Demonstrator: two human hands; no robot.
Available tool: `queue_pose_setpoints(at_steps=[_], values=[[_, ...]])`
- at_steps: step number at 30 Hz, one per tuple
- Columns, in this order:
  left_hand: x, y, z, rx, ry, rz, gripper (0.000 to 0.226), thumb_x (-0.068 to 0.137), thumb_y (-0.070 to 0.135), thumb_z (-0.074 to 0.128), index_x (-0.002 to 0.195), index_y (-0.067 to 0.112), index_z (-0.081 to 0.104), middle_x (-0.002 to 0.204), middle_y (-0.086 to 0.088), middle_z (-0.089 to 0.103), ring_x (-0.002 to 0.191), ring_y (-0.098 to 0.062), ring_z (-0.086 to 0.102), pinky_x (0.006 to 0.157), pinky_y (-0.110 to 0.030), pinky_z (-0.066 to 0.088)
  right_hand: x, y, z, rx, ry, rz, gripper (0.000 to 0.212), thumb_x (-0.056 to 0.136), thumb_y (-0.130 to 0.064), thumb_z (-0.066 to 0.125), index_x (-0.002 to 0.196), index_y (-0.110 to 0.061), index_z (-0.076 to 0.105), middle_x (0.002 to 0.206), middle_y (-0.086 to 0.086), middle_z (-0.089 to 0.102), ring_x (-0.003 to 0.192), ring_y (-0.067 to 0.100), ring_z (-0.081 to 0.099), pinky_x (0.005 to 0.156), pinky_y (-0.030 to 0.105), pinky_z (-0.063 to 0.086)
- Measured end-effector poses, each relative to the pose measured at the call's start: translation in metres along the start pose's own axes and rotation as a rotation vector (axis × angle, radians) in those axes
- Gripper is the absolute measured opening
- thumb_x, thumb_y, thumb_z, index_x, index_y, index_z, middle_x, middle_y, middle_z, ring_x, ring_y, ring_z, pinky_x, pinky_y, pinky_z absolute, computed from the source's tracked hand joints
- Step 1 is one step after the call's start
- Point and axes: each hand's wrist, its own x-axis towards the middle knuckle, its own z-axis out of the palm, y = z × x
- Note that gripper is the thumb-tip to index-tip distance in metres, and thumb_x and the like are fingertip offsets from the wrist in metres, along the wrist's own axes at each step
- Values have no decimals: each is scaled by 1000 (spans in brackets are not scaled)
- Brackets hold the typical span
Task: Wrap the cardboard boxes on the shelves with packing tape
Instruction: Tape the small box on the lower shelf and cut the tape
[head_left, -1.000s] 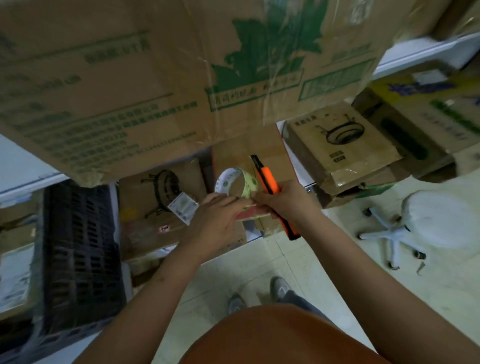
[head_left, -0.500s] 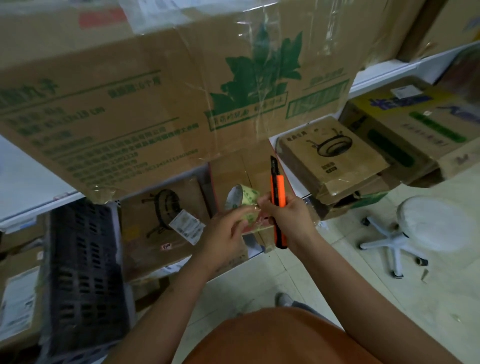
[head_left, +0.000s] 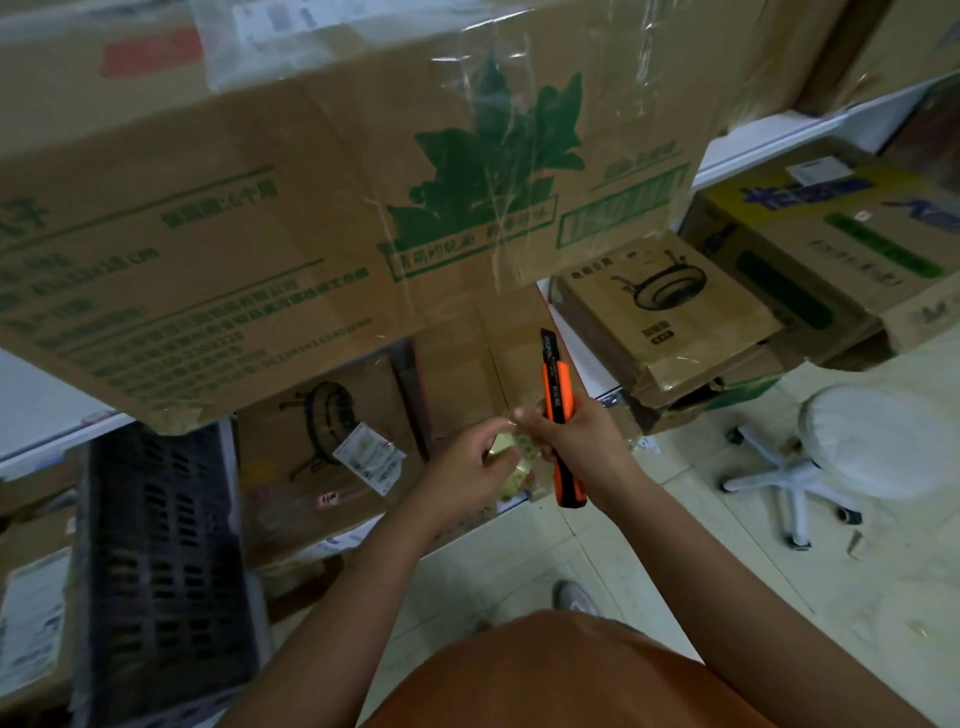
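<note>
Left hand grip closed round the tape roll, held below the big cardboard box on the shelf. Right hand grips the orange utility knife; its fingertips seem to pinch the tape's free end. Roll likely light and rigid; film thin, clingy, creases easily. Best held by the core. Box already part-wrapped.

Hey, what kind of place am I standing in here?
Most likely a stockroom or small warehouse. White shelves are packed with cardboard boxes, a black plastic crate sits among them, and the right hand holds an orange utility knife for cutting tape.
</note>
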Motion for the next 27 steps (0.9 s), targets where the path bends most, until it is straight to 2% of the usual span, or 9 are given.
queue_pose_setpoints(at_steps=[2,4,7,13,18,20,22,23,27], values=[[4,4,4,-23,8,-28,24,99,18,56,119,28,65,112,17,69,104,2,63,87,-20,50,4,5,-6,100,-23,68,29,83,-27,78,84,-8,57,66,9,54,55,17,51,57,28,50],[8,11,10,-119,73,-55,16,98,19,60,99,31,69,91,24,71,83,10,64,71,-10,48,9,12,-12,442,-74,180,27,81,-19,77,89,-8,54,67,6,54,51,10,46,50,21,45],[16,18,22,-213,108,-76,14,94,27,65,84,31,72,81,8,74,58,0,62,60,-22,52,13,26,-22,730,-103,229,26,79,-16,74,94,-7,55,73,7,56,49,6,43,46,16,41],[28,16,41,-191,100,-155,25,92,19,71,70,32,73,68,-6,64,51,-19,54,55,-40,48,17,31,-47,141,-44,161,14,83,-20,79,77,-14,68,56,-1,58,50,13,49,52,24,44],[39,12,47,-120,37,-193,2,91,24,71,91,22,72,73,-2,70,57,-13,61,67,-58,57,23,41,-49,127,147,101,16,84,-11,77,72,-16,67,49,-7,59,48,14,46,49,26,41],[46,10,48,-97,33,-210,35,87,33,75,119,23,65,101,1,72,84,-16,68,77,-55,59,30,49,-48,112,261,132,11,82,-13,79,76,-11,69,54,-2,61,51,16,48,54,31,43],[56,3,42,-36,69,-277,90,78,47,78,152,23,34,132,3,61,114,-19,63,83,-38,59,39,59,-50,125,348,183,16,81,-16,79,84,-3,70,64,9,61,56,21,49,59,35,45],[60,0,39,17,75,-275,98,77,49,78,156,23,26,136,1,59,118,-20,62,82,-30,58,43,63,-51,145,377,214,19,81,-17,79,86,-1,70,69,13,61,59,22,49,60,37,46],[64,-8,29,235,-6,-112,47,81,46,76,123,42,56,100,19,68,92,-2,65,80,-35,58,58,73,-47,158,438,274,17,82,-13,75,87,2,70,75,15,62,61,22,52,60,34,48]])
